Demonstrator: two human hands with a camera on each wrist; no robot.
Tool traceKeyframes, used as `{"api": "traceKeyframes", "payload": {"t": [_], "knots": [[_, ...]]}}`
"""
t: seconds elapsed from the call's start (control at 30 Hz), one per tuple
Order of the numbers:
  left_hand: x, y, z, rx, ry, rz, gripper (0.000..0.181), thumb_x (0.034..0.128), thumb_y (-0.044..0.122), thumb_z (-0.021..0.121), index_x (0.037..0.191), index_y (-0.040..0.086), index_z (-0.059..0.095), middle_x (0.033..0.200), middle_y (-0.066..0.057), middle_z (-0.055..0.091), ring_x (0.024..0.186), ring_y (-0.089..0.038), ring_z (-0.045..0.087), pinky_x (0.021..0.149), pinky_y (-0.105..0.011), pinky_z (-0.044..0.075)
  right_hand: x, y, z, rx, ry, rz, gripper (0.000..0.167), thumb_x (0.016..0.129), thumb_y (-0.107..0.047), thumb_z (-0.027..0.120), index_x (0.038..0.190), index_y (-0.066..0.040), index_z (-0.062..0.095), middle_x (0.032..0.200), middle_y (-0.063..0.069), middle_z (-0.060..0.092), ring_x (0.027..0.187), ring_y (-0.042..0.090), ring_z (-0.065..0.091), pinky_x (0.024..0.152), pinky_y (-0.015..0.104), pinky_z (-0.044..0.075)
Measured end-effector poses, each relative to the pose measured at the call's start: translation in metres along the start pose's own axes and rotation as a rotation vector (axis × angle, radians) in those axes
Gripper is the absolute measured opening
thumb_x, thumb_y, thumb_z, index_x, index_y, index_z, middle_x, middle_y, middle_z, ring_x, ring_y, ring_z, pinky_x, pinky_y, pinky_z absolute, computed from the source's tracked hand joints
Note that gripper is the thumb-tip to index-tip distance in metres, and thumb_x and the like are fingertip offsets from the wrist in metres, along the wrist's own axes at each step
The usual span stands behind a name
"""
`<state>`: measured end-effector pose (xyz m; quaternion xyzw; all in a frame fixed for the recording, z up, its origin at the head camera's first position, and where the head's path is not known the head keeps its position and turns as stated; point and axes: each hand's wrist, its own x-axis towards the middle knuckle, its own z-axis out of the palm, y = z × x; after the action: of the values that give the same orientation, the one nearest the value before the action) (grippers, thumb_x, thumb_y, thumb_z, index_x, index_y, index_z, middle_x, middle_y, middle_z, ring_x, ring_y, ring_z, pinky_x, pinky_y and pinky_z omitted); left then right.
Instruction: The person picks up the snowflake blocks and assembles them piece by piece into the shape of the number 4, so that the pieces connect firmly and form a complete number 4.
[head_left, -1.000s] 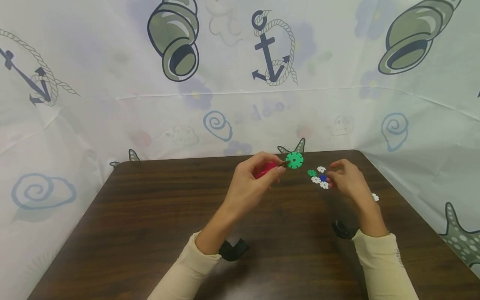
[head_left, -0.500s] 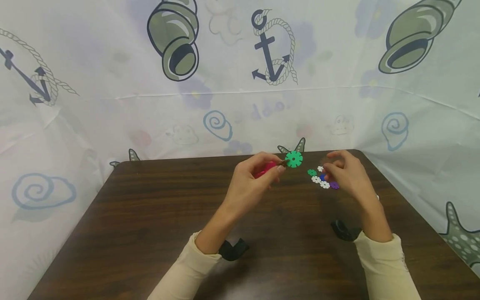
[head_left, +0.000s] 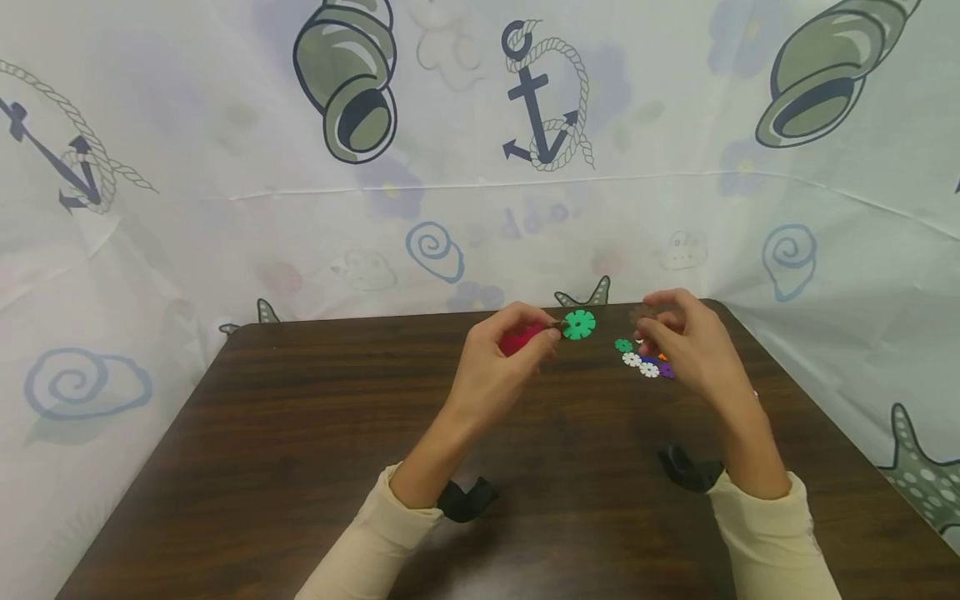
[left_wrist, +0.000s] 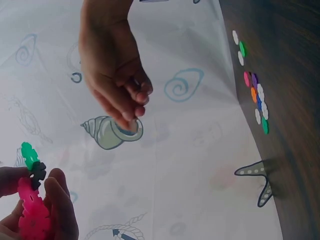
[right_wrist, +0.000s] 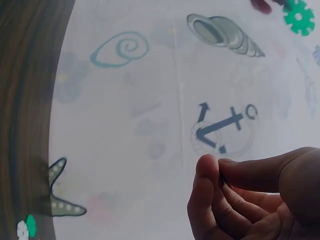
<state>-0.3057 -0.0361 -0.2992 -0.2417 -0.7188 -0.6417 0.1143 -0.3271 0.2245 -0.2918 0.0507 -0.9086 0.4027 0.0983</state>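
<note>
My left hand point(head_left: 491, 362) pinches a chain of joined interlocking discs: pink discs point(left_wrist: 33, 212) between the fingers, a dark disc point(left_wrist: 37, 174), and a green disc point(head_left: 579, 325) at the outer end. Facing it, my right hand point(head_left: 693, 346) is raised over the loose discs, thumb and fingertips together. A blurred brown disc point(head_left: 642, 314) seems to stick out from that pinch; in the right wrist view only a thin dark line shows between the fingertips. Under this hand lie white discs point(head_left: 648, 370), a small green disc point(head_left: 623, 345), a purple disc point(head_left: 667, 369) and an orange disc point(head_left: 662, 357).
The dark wooden table point(head_left: 337, 433) ends at a hanging cloth point(head_left: 480, 242) printed with shells and anchors. More loose discs, among them a white disc point(left_wrist: 235, 37) and another green disc point(left_wrist: 243, 48), lie near the table's right side.
My right hand has lifted a little up and away from the loose discs, uncovering the purple and orange ones. In my left hand the green disc has turned slightly and shifted left.
</note>
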Motion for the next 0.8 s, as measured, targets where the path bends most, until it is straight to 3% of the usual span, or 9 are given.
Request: {"api": "traceKeyframes", "payload": {"t": [0.2, 0.43, 0.6, 0.8], "knots": [[0.001, -0.001, 0.003, -0.018, -0.02, -0.017, 0.008, 0.0984, 0.018, 0.067, 0.102, 0.011, 0.067, 0.089, -0.012, 0.072, 0.078, -0.017, 0.069, 0.065, -0.033, 0.059, -0.003, -0.014, -0.002, 0.043, 0.007, -0.062, 0.042, 0.106, -0.029, 0.059, 0.14, -0.007, 0.051, 0.094, 0.007, 0.074, 0.075, 0.009, 0.069, 0.058, 0.026, 0.052], [0.0, -0.005, 0.003, -0.014, -0.013, -0.023, 0.008, 0.0995, 0.015, 0.066, 0.106, 0.011, 0.068, 0.093, -0.012, 0.073, 0.079, -0.016, 0.07, 0.069, -0.043, 0.062, -0.004, -0.029, 0.001, 0.11, -0.01, -0.121, 0.036, 0.106, -0.023, 0.059, 0.138, -0.007, 0.052, 0.095, 0.01, 0.074, 0.075, 0.013, 0.07, 0.073, 0.02, 0.059], [0.0, -0.005, 0.001, -0.006, 0.015, -0.004, 0.01, 0.0998, 0.014, 0.065, 0.107, 0.01, 0.07, 0.093, -0.012, 0.073, 0.078, -0.017, 0.069, 0.069, -0.041, 0.063, -0.012, -0.037, 0.002, 0.13, -0.024, -0.152, 0.035, 0.105, -0.021, 0.06, 0.137, -0.009, 0.052, 0.096, 0.011, 0.074, 0.074, 0.013, 0.07, 0.074, 0.018, 0.058], [0.001, -0.005, 0.001, -0.006, 0.012, 0.005, 0.011, 0.1003, 0.015, 0.065, 0.108, 0.008, 0.07, 0.096, -0.02, 0.073, 0.078, -0.018, 0.068, 0.073, -0.052, 0.062, -0.021, -0.048, 0.003, 0.116, 0.002, -0.219, 0.03, 0.105, -0.015, 0.06, 0.134, -0.011, 0.054, 0.095, 0.012, 0.074, 0.073, 0.011, 0.07, 0.072, 0.017, 0.056]]}}
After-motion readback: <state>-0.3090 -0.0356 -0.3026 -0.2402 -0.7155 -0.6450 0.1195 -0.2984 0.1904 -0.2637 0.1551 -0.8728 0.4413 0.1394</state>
